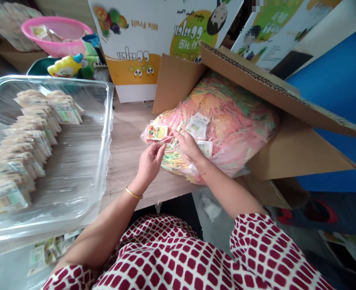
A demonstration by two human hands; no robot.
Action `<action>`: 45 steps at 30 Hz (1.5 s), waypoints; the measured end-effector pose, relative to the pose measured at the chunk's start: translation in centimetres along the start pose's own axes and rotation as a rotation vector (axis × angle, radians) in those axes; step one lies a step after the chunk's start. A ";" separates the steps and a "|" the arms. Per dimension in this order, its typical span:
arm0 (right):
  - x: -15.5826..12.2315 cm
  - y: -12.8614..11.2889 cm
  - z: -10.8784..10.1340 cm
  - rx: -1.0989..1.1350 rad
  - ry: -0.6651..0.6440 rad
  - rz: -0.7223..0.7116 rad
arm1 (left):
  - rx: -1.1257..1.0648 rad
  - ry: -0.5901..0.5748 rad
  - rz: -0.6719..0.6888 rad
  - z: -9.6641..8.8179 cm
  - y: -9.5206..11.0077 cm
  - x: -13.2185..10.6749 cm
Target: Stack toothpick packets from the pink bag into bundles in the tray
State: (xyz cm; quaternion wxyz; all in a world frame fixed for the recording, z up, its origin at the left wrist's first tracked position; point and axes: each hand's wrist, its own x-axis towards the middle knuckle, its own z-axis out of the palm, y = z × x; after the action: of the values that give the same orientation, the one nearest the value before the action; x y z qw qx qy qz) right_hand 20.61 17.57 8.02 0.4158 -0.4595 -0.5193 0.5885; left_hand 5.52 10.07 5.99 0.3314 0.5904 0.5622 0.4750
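**Figure.** A clear plastic bag (230,117) of thin sticks (173,139) in pink, yellow and green sits in an open cardboard carton (298,151). At the bag's near edge, the left hand (149,163), with a gold bangle (133,192) at its wrist, and the right hand (188,145) meet. Each hand pinches a small bunch of the thin sticks between thumb and fingers, and the other fingers curl inward (the exact number of sticks cannot be told). The bag remains full and bulging. A colourfully printed packet (156,132) and white packets (197,125) lie on its surface. Left of the bag, rows of overlapping packets (23,141) stand along the far side of a clear plastic tray (108,133). Beyond the bag, printed posters (129,40) appear upside down in this view. "Mix Fruit" is legible, and a larger word seems to read "stick". The small packet labels are too small to read.
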 end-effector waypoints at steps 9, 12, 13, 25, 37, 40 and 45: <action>0.1 -1.8 -0.3 0.174 -0.041 0.168 | -0.057 0.138 0.010 0.9 -1.2 0.3; -0.6 -1.8 -0.5 0.077 -0.225 0.248 | -0.206 0.119 0.024 0.5 -1.6 1.4; -0.8 -1.6 -0.5 0.055 -0.279 0.267 | -0.235 0.093 0.048 0.4 -1.5 1.9; -0.9 -1.6 -0.9 -0.372 -0.121 0.130 | 0.080 -0.046 0.187 1.5 -0.5 2.6; 2.5 -5.9 -11.4 -1.390 0.459 0.048 | 0.212 -0.058 0.282 1.1 -2.5 -1.8; 1.8 -6.3 -11.6 -1.497 0.494 -0.017 | 0.223 -0.016 0.299 0.2 -2.3 -1.5; -0.1 -8.1 -12.5 -1.461 0.634 -0.098 | 0.195 0.037 0.276 -1.1 -1.9 -1.2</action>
State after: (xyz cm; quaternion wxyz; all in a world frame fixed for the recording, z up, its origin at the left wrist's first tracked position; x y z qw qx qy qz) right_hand 32.92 21.25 15.61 0.1628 -0.7378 -0.6504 -0.0785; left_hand 3.92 9.02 4.38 0.1937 0.6824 0.5254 0.4700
